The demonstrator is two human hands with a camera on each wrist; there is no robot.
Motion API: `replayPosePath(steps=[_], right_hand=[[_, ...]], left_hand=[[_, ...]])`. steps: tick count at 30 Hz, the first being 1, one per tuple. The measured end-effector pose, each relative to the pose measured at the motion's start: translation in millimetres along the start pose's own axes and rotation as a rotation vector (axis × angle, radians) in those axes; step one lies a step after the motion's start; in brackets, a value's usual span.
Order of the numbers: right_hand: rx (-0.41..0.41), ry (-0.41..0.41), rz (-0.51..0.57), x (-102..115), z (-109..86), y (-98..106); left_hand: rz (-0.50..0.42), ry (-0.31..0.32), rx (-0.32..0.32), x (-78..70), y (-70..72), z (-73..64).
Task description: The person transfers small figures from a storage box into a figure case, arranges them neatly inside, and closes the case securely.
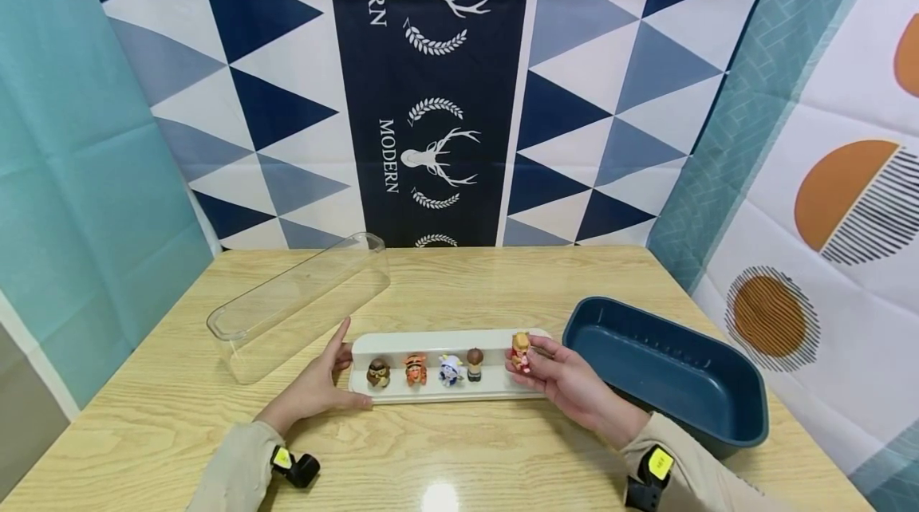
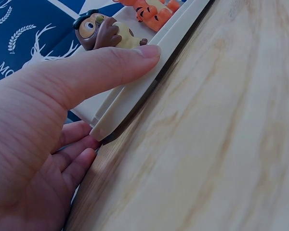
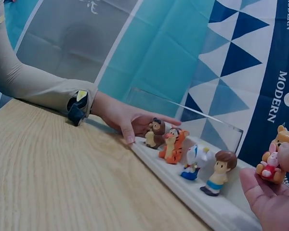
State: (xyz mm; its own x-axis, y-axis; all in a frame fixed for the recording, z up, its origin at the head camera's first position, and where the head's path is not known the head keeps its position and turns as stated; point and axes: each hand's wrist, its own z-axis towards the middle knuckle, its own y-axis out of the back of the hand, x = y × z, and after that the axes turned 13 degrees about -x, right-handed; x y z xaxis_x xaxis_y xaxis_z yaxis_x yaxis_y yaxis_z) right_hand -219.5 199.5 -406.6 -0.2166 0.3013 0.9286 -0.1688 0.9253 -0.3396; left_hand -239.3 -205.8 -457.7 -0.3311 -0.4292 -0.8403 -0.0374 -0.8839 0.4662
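A long white tray [image 1: 424, 395] lies on the table with several small figurines standing in a row: a brown owl [image 1: 378, 373], an orange tiger [image 1: 415, 369], a white-and-blue figure [image 1: 451, 369] and a brown-haired boy [image 1: 475, 364]. My left hand [image 1: 316, 387] grips the tray's left end, its thumb [image 2: 120, 62] over the front edge and its other fingers around the end. At the right end, my right hand [image 1: 567, 380] pinches a yellow bear figurine [image 1: 520, 352] with a small pink-and-red figure at its front. In the right wrist view, the bear [image 3: 285, 137] is upright, partly hidden by the thumb.
A clear plastic cover [image 1: 301, 313] lies at the back left of the table. Close to my right forearm stands a deep dark-blue bin [image 1: 664, 320]. Patterned cloths [image 1: 287, 97] hang behind the table and at both sides.
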Motion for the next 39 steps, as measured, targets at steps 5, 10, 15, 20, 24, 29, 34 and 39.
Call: replayPosePath(steps=[5,10,15,20,24,29,34,39], right_hand=[[0.011,0.003,-0.023,-11,-0.7,1],[0.042,0.045,-0.050,-21,0.1,2],[0.077,0.072,-0.082,-28,1.3,4],[0.006,0.082,-0.153,-34,3.9,3],[-0.043,0.093,-0.200,-41,3.8,2],[-0.060,0.092,-0.207,-44,2.5,0],[-0.111,0.086,-0.191,-43,1.7,-5],[-0.200,0.104,-0.213,-42,1.1,-9]], left_hand=[[0.004,0.008,-0.004,-0.4,0.7,0.6],[0.007,0.005,-0.013,-0.2,0.5,1.6],[0.006,0.008,-0.011,1.1,-0.5,1.5],[0.008,0.008,-0.007,0.2,-0.7,1.0],[0.005,0.010,0.000,-1.3,-1.3,1.0],[-0.002,0.010,0.000,-1.3,-1.5,0.8],[0.002,0.006,-0.002,-0.2,-1.3,0.4],[0.000,0.008,-0.004,0.2,-1.4,0.1]])
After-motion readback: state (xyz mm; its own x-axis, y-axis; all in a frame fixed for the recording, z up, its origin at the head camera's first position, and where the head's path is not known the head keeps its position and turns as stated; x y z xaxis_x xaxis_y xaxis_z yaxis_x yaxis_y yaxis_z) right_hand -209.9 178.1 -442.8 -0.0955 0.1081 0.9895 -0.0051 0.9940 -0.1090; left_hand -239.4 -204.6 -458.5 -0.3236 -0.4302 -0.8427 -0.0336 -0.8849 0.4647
